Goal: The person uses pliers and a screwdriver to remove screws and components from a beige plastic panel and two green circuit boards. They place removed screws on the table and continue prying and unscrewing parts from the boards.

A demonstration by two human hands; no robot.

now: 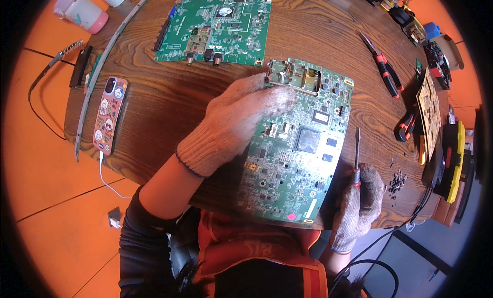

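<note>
A green circuit board (287, 180) lies tilted at the near side of the wooden table, its lower edge close to my apron. My left hand (233, 116), in a knitted work glove, is closed on the board's upper left side, with the thumb over its face. Beside that thumb is an opened metal shield frame (303, 80) at the board's top edge. To the right of the board, my gloved right hand (358, 208) grips a screwdriver (358, 151) by its handle. The blade points up, away from me, and does not touch the board.
A second green board (231, 28) lies at the far side. Red-handled pliers (385, 69), small dark scraps (397, 182) and a brown panel (430, 108) are on the right. A phone (109, 116) on a white cable lies left, near a long metal strip (95, 72).
</note>
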